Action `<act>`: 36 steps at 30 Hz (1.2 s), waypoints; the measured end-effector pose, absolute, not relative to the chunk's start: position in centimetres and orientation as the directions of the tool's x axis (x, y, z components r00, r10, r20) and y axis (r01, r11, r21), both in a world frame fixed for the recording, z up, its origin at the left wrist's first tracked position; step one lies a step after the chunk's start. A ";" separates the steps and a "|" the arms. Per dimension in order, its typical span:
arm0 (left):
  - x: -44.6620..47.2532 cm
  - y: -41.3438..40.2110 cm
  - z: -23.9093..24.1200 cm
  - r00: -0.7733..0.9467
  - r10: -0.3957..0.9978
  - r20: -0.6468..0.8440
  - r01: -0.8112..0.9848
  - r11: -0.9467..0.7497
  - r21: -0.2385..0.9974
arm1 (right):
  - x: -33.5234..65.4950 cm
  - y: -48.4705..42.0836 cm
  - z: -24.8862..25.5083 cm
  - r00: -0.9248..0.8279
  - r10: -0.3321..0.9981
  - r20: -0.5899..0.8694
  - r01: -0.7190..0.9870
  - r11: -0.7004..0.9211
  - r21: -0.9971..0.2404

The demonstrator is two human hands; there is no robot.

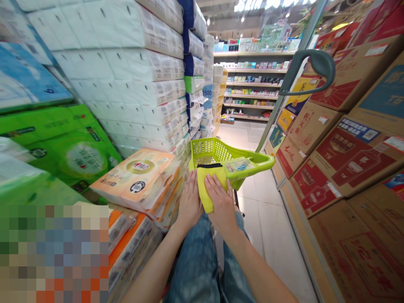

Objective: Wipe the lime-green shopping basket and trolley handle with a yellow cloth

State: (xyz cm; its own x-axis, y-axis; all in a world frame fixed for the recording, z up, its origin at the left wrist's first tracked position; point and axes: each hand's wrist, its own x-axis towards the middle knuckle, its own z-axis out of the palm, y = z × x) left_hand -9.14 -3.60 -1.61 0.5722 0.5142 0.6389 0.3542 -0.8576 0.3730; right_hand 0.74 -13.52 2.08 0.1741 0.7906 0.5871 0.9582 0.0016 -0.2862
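Note:
A folded yellow cloth with a black band along its top edge lies in front of me, over my knees and against the near side of a lime-green basket. My right hand is laid across the cloth's right side and holds it, fingers stretched over the front; its thumb is hidden. Along the cloth's left edge is my left hand, open, with straight fingers pointing away from me. Whether the left hand's thumb side grips the cloth cannot be made out. A clear label pocket sits on the basket's near rim.
Stacked white tissue packs rise on the left, with an orange tissue pack close to my left arm. Cardboard cartons line the right side. A grey handle on a metal pole stands beyond the basket. Shelves cross the aisle's far end.

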 end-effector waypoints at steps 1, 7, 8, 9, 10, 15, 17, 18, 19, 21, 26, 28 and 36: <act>-9.1 -3.5 -1.7 0.569 0.514 0.642 0.354 -0.858 0.373 | 0.7 -13.5 2.0 0.164 0.796 0.583 0.958 0.013 -0.286; -8.9 -3.8 -1.2 0.583 0.534 0.612 0.398 -0.845 0.358 | 3.8 -14.7 1.7 0.177 0.761 0.624 0.966 -0.013 -0.258; -8.9 -3.9 -1.1 0.582 0.536 0.611 0.404 -0.843 0.354 | 4.5 -14.9 1.8 0.205 0.750 0.628 0.964 -0.045 -0.260; -8.8 -3.9 -1.0 0.580 0.537 0.612 0.409 -0.842 0.351 | 5.1 -15.0 1.9 0.241 0.738 0.631 0.960 -0.086 -0.267; -8.8 -4.0 -0.9 0.577 0.538 0.614 0.413 -0.841 0.349 | 5.6 -15.0 2.0 0.281 0.721 0.633 0.952 -0.129 -0.276; -8.9 -3.9 -1.0 0.566 0.543 0.621 0.417 -0.838 0.352 | 4.6 -14.3 1.7 0.363 0.671 0.647 0.930 -0.214 -0.299; -9.0 -3.8 -1.2 0.572 0.537 0.620 0.408 -0.842 0.353 | 3.2 -13.7 1.4 0.323 0.687 0.650 0.941 -0.163 -0.296; -9.0 -3.7 -1.3 0.575 0.531 0.622 0.401 -0.846 0.352 | 2.6 -13.4 1.4 0.290 0.704 0.648 0.948 -0.121 -0.293; -9.0 -3.7 -1.4 0.577 0.522 0.628 0.390 -0.852 0.349 | 2.0 -13.2 1.3 0.250 0.725 0.642 0.955 -0.073 -0.289; -9.1 -3.5 -1.7 0.572 0.503 0.648 0.372 -0.863 0.342 | 1.4 -12.8 1.5 0.173 0.761 0.626 0.959 0.014 -0.282; -9.0 -3.6 -1.6 0.572 0.521 0.633 0.389 -0.852 0.349 | 2.5 -13.6 1.7 0.122 0.769 0.627 0.962 0.064 -0.266; -8.9 -3.8 -1.3 0.577 0.532 0.620 0.400 -0.846 0.353 | 3.9 -14.2 1.6 0.133 0.759 0.637 0.967 0.041 -0.250; -8.8 -4.1 -1.1 0.560 0.546 0.623 0.415 -0.836 0.359 | 6.4 -14.8 1.4 0.337 0.665 0.667 0.939 -0.190 -0.285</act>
State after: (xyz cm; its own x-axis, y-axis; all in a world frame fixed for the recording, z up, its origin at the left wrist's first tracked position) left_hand -8.83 -4.06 -1.06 0.5601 0.5455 0.6235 0.4149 -0.8361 0.3589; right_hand 6.41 -14.79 1.42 0.3368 0.6646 0.6670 0.9395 -0.1903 -0.2848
